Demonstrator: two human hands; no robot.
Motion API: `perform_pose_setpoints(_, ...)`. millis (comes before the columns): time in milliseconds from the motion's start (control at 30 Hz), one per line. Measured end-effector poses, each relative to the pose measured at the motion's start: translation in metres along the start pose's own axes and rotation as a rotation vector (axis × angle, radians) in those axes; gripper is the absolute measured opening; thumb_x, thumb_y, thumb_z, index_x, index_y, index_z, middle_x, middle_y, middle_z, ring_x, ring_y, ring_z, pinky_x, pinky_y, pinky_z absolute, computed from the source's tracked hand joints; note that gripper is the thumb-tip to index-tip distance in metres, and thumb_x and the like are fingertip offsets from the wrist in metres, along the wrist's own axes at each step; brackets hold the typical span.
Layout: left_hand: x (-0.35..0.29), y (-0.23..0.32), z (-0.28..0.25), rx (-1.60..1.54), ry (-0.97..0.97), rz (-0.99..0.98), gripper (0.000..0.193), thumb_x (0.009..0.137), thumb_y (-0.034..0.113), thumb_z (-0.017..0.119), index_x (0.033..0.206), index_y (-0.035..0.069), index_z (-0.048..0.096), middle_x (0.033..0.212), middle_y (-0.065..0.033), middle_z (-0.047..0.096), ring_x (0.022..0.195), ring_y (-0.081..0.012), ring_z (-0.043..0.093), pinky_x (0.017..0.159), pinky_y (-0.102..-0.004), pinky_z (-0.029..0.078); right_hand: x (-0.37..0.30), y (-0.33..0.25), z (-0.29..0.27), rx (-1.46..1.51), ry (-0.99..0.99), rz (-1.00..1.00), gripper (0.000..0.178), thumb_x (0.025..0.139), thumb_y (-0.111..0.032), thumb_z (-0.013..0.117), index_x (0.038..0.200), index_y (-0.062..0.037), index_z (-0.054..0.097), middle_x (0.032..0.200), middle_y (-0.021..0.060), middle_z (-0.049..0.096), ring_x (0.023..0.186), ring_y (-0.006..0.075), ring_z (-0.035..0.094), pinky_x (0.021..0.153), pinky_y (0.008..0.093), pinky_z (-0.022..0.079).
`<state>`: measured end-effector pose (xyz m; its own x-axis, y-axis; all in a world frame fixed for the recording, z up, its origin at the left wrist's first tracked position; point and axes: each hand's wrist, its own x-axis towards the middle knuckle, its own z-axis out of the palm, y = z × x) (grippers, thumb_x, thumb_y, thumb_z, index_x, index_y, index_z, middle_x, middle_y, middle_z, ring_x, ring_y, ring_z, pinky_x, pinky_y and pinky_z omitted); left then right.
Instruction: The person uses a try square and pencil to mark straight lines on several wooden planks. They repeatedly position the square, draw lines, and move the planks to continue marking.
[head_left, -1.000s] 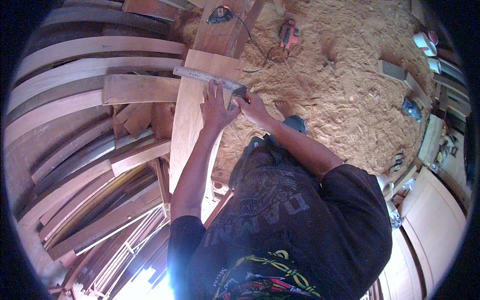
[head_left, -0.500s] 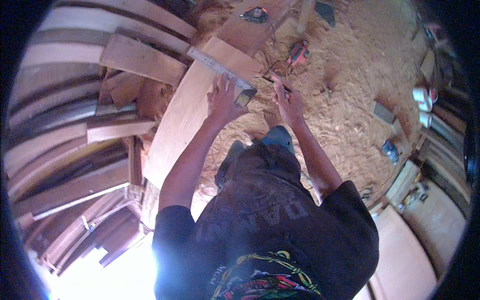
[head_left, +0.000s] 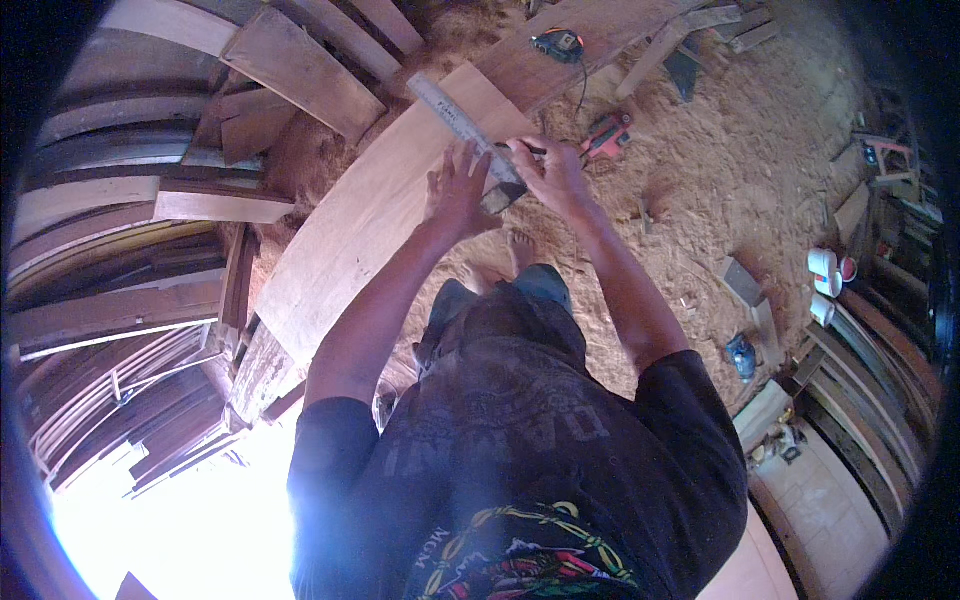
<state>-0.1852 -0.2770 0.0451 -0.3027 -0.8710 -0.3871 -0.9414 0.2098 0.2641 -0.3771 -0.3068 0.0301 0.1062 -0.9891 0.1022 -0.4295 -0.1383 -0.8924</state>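
A try square (head_left: pixel 455 118) lies across the pale wooden board (head_left: pixel 350 250), its metal blade over the face and its dark stock at the board's right edge. My left hand (head_left: pixel 460 195) holds it down, fingers spread over the blade and thumb side near the stock. Beside the blade, my right hand (head_left: pixel 555 180) is closed around a dark, thin pencil (head_left: pixel 532 149). Its fingertips are close to the blade and the board's edge; the pencil's tip cannot be made out.
A tape measure (head_left: pixel 558 44) rests on a darker plank (head_left: pixel 610 25) beyond the board. A red-and-black power tool (head_left: pixel 608 135) lies on the sawdust-covered floor (head_left: pixel 690 210). Stacked timber (head_left: pixel 110 250) lines the left side. A blue bottle-like object (head_left: pixel 741 357) is at the right.
My right hand has moved left with the pencil, up to the square's blade. My left hand stays on the square. The whole view has shifted somewhat.
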Motion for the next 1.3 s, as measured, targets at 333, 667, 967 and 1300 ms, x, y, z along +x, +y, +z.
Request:
perform_pose_setpoints(333, 0.013, -0.008, 0.019, 0.049, -0.033, 0.025, 0.125, 0.067, 0.056, 0.092, 0.165, 0.019, 0.025, 0.174, -0.0145, 0.014, 0.158, -0.0496, 0.010, 0.116, -0.0775, 0.025, -0.057, 0.029, -0.037, 0.007, -0.258, 0.375, 0.038, 0.101, -0.038, 0.066, 0.104, -0.0006, 0.072, 0.087, 0.0160, 0.076, 0.078, 0.0311, 0.075, 0.070, 0.0466, 0.057)
perform_pose_setpoints(667, -0.033, -0.004, 0.065, -0.311, 0.387, -0.091, 0.123, 0.071, 0.060, 0.086, 0.166, 0.013, 0.024, 0.172, -0.0214, 0.017, 0.160, -0.0418, 0.015, 0.122, -0.0625, 0.023, -0.069, 0.068, 0.044, 0.712, -0.158, 0.743, 0.039, 0.095, -0.037, 0.079, 0.117, -0.0053, 0.072, 0.100, 0.0055, 0.071, 0.086, 0.0163, 0.069, 0.076, 0.0323, 0.059)
perform_pose_setpoints(967, -0.244, -0.150, 0.109, 0.021, 0.233, -0.723, 0.105, 0.084, 0.037, 0.081, 0.168, 0.024, 0.019, 0.174, -0.0163, 0.013, 0.161, -0.0404, 0.013, 0.120, -0.0662, 0.027, -0.124, 0.049, -0.112, 0.532, -0.036, 0.721, 0.043, 0.101, -0.029, 0.069, 0.133, -0.0012, 0.061, 0.110, 0.0076, 0.068, 0.093, 0.0199, 0.067, 0.080, 0.0372, 0.054)
perform_pose_setpoints(1300, -0.261, -0.184, 0.137, 0.288, 0.348, -0.616, 0.085, 0.094, 0.015, 0.063, 0.167, 0.013, 0.020, 0.169, -0.0226, 0.024, 0.150, -0.0484, 0.034, 0.117, -0.0660, 0.035, -0.164, 0.037, -0.113, -0.127, -0.017, 0.120, 0.060, 0.104, -0.031, 0.067, 0.149, 0.0048, 0.050, 0.140, 0.0160, 0.063, 0.132, 0.0311, 0.059, 0.111, 0.0420, 0.047)
